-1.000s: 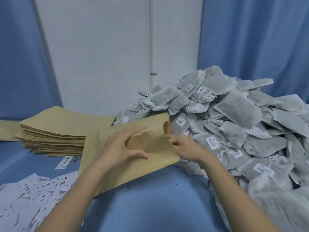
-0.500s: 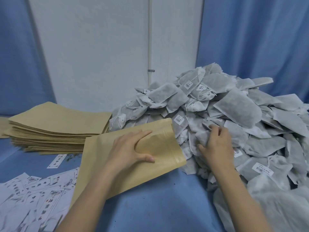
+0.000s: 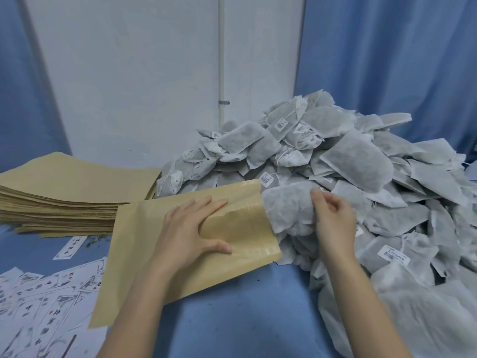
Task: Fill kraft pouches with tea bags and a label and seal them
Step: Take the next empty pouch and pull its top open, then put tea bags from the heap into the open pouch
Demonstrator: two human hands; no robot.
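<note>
A kraft pouch [image 3: 144,254] lies slanted on the blue table, its open mouth pointing right toward the pile. My left hand [image 3: 191,233] holds the pouch near the mouth, fingers on top and thumb spread lower down. My right hand [image 3: 333,218] grips a grey tea bag [image 3: 286,205] whose left end sits at the pouch mouth. A large pile of grey tea bags [image 3: 361,164] with small white barcode tags fills the right side. Printed labels [image 3: 44,301] lie scattered at the lower left.
A thick stack of flat kraft pouches [image 3: 67,184] sits at the left, behind the held pouch. Blue curtains and a white wall with a vertical pipe stand behind. Bare blue table [image 3: 245,319] shows between my forearms.
My right hand left the pile with a tea bag and brought it left to the pouch mouth. My left hand stayed on the pouch.
</note>
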